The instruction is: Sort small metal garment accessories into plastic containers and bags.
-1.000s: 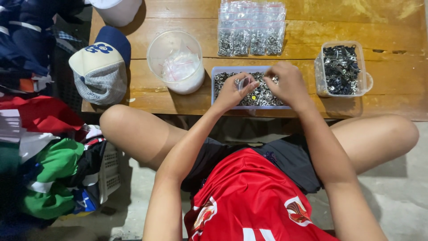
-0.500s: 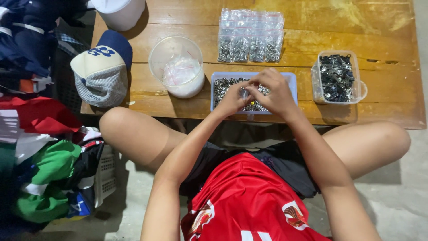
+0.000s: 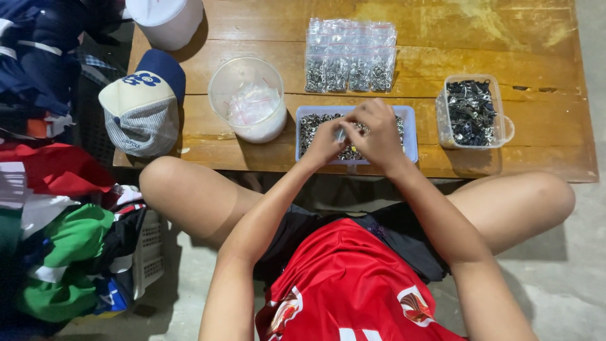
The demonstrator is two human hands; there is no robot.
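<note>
Bare arms and bare legs, no sleeves reaching the forearms; left hand point(image 3: 325, 142) and right hand point(image 3: 377, 131) ungloved; red jersey with white and dark emblems over black shorts

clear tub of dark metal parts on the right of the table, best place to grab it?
Probably the small tab handle on the right rim of the clear tub, coming from the right, where the table is bare. Or span its narrow width from above. The left hand and right hand are busy over the blue tray.
</note>
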